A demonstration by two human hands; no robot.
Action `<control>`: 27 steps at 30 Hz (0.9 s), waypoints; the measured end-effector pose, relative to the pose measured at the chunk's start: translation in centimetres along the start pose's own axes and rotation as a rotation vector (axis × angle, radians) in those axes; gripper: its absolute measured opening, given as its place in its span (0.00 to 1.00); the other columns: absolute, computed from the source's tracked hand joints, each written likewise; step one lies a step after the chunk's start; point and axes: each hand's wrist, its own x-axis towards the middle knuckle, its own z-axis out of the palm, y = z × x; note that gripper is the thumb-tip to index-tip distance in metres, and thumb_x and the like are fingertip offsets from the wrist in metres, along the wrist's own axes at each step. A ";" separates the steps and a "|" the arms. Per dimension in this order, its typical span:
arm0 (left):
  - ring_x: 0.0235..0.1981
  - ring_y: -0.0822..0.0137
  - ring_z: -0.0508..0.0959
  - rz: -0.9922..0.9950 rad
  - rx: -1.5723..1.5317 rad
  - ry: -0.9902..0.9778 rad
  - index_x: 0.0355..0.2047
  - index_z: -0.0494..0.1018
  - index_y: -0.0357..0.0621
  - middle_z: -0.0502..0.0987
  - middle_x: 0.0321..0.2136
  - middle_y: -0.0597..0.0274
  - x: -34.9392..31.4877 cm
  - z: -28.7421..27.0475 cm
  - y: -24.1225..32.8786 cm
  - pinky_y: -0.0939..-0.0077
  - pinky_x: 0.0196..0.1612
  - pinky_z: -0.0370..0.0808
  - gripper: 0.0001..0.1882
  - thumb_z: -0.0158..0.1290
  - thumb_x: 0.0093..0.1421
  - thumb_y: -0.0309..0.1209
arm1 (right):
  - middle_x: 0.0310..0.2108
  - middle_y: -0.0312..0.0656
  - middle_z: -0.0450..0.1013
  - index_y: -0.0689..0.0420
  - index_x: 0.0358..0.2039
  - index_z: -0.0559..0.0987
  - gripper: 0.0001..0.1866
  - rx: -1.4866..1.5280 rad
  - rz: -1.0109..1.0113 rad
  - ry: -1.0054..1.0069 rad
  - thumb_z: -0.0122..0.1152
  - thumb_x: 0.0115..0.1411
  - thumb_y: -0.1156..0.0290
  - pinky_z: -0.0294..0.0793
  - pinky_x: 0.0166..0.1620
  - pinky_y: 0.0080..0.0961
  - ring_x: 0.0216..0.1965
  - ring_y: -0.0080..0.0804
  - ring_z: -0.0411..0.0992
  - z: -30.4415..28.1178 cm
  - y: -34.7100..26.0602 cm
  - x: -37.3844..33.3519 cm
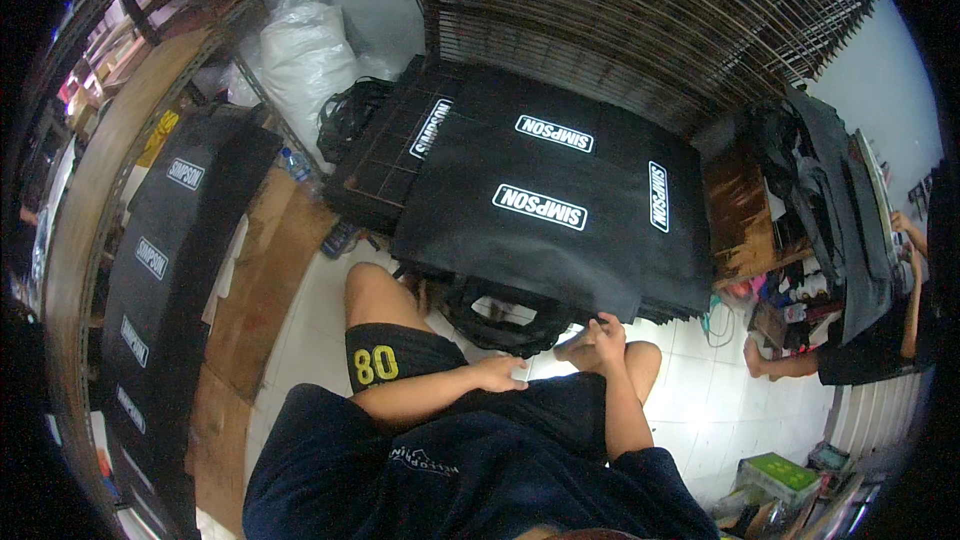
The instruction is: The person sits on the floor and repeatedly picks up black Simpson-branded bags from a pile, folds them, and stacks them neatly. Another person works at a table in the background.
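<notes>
A thick stack of flat black fabric bags lies before me, with white-framed printed labels on the top one. Black looped handles hang off its near edge above my lap. My right hand is at the near right edge of the stack, thumb and fingers pinched on the border of the top bag. Lower and to the left, my left hand rests over my lap, just short of the handles. Its thumb and fingers are apart, and nothing shows between them.
Left stands a rack with another pile of black labelled bags. Behind the stack leans a wire grid, with a white plastic sack beside it. At right, another person's hands touch black fabric. A green box sits lower right.
</notes>
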 end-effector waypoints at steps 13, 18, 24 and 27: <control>0.38 0.57 0.77 0.008 -0.083 0.019 0.50 0.67 0.44 0.77 0.35 0.52 0.5 0.1 -1.0 0.65 0.41 0.71 0.30 0.56 0.50 0.47 | 0.23 0.41 0.73 0.62 0.42 0.74 0.16 -0.004 -0.022 0.048 0.61 0.53 0.72 0.69 0.27 0.21 0.24 0.25 0.70 0.5 0.3 0.3; 0.31 0.65 0.75 0.103 -0.326 0.644 0.46 0.70 0.42 0.75 0.30 0.59 1.4 -5.7 -2.5 0.71 0.34 0.72 0.28 0.60 0.48 0.44 | 0.22 0.37 0.72 0.61 0.39 0.75 0.15 0.177 -0.075 0.207 0.64 0.50 0.73 0.68 0.28 0.19 0.24 0.22 0.68 -2.9 2.7 5.0; 0.38 0.59 0.73 -0.290 -0.206 1.261 0.47 0.68 0.42 0.73 0.37 0.53 1.1 -18.4 -12.5 0.67 0.42 0.70 0.29 0.62 0.46 0.39 | 0.28 0.46 0.76 0.63 0.40 0.75 0.20 -0.095 0.202 0.339 0.64 0.49 0.65 0.70 0.34 0.26 0.29 0.32 0.73 -5.9 -1.7 9.2; 0.47 0.52 0.70 -0.641 -0.344 1.236 0.50 0.64 0.38 0.71 0.45 0.47 2.6 -20.6 -17.8 0.64 0.49 0.66 0.37 0.63 0.44 0.45 | 0.31 0.48 0.76 0.63 0.41 0.75 0.22 -0.206 0.276 0.391 0.63 0.48 0.63 0.70 0.39 0.30 0.35 0.39 0.74 -7.0 -0.6 11.2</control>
